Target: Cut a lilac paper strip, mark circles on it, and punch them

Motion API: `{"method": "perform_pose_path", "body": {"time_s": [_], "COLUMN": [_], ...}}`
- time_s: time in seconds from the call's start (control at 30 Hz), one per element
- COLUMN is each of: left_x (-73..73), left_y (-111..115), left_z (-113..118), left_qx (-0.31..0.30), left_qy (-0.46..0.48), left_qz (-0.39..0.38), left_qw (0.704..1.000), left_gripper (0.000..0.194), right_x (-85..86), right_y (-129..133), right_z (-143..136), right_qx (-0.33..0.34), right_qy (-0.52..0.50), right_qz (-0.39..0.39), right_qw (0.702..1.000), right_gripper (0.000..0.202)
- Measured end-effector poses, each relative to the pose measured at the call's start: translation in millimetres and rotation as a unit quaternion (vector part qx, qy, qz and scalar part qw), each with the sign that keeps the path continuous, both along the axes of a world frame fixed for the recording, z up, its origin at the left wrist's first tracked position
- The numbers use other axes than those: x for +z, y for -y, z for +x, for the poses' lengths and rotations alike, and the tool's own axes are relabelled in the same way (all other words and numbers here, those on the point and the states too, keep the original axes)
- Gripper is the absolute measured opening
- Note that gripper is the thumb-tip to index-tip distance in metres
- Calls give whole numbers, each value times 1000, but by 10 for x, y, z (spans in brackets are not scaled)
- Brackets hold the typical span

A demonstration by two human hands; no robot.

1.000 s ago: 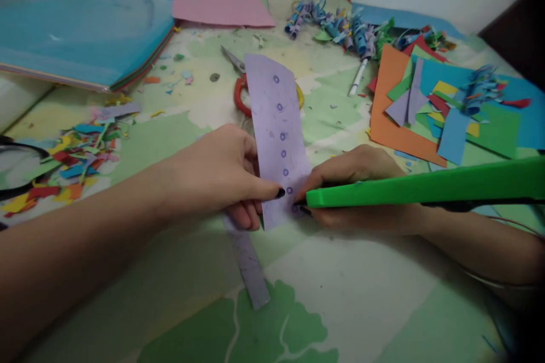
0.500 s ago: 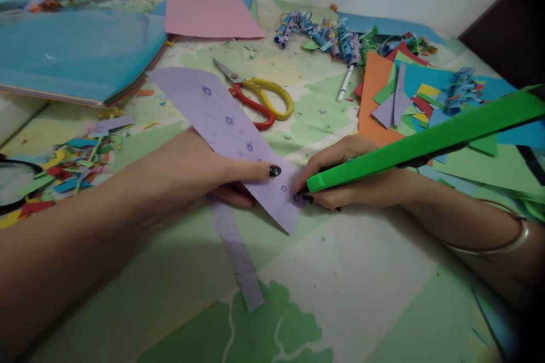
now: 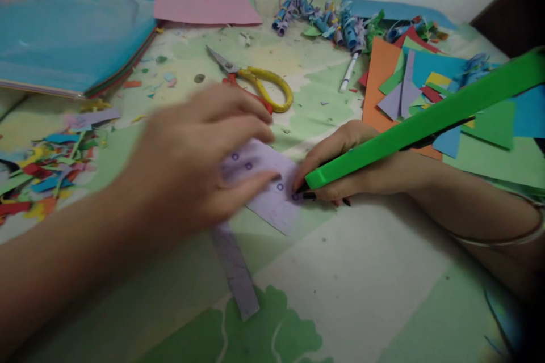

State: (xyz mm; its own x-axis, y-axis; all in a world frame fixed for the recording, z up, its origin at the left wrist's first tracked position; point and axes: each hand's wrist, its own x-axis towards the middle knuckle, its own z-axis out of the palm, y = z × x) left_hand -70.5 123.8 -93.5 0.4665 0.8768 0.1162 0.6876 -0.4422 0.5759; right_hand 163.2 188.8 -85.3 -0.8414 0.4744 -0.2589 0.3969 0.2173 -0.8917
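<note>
A strip of purple paper (image 3: 272, 210) with a row of small drawn rings lies on the tabletop, partly covered by my hands. My left hand (image 3: 191, 159), blurred by motion, is over its left part with fingers stretched out and thumb across the rings. Whether it presses on the strip I cannot tell. My right hand (image 3: 353, 170) grips a long green pen-like tool (image 3: 417, 125), its lower end by a ring near the strip's right end. The tool's tip is hidden by my fingers. A narrow purple strip (image 3: 238, 278) lies below my left hand.
Red-and-yellow scissors (image 3: 268, 88) lie beyond my left hand. Colourful paper scraps (image 3: 55, 164) are piled at the left, near a blue folder (image 3: 72, 45). Pink paper (image 3: 204, 0), curled paper pieces (image 3: 327, 25), a white marker (image 3: 349, 72) and an orange sheet (image 3: 378, 79) lie farther back.
My left hand has gone from holding the purple strip between thumb and fingers to lying spread over it. The right hand stays at the same end with the green tool. The view has shifted slightly.
</note>
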Motion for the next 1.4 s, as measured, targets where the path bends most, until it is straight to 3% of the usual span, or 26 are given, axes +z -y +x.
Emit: {"method": "perform_pose_path", "body": {"time_s": [0.07,0.17,0.5,0.83,1.4], "left_x": [-29,-117,-139,-206,-191], "left_y": [-58,-119,-145,-178,-170], "left_z": [109,149,125,102,101], "left_qx": [-64,-106,-96,-111,-115], "left_qy": [-48,-62,-20,-4,-17], "left_qz": [85,80,37,78,81], "left_qw": [993,989,995,991,990], "left_gripper": [45,52,51,56,58], "right_x": [-2,-13,-24,-24,-44], "right_y": [-22,-39,-20,-41,-44], "right_z": [2,9,5,6,16], "right_qx": [4,3,-27,-2,-4], "right_qy": [6,7,-14,-10,-13], "right_qz": [-6,-6,-41,-44,-37], "right_qw": [1000,1000,999,999,999], "right_gripper": [18,19,19,21,20]}}
